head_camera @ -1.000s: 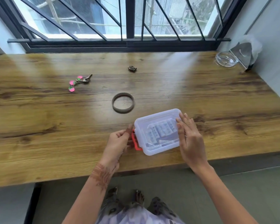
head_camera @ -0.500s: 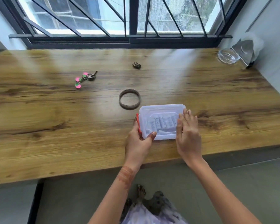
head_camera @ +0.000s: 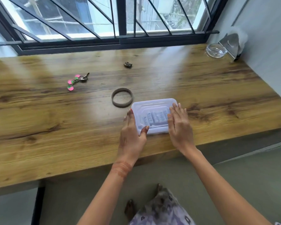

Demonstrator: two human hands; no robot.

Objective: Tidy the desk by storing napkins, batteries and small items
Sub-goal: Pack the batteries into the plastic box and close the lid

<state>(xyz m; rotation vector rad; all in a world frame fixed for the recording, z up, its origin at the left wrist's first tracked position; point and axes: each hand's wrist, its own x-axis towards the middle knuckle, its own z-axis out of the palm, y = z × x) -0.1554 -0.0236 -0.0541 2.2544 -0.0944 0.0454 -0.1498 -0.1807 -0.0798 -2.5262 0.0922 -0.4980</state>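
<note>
Evenly now — the battery box, just beside the brown ring, is pinched at one end by the left hand, thumb on top; the right hand lies flat on it — press both ends together.

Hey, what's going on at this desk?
A person holds a lidded clear box of batteries near the front edge of the desk. The left hand grips its left end, thumb on the lid; the right hand lies flat on the right side. A ring, a keychain and a small dark item lie behind it.
</note>
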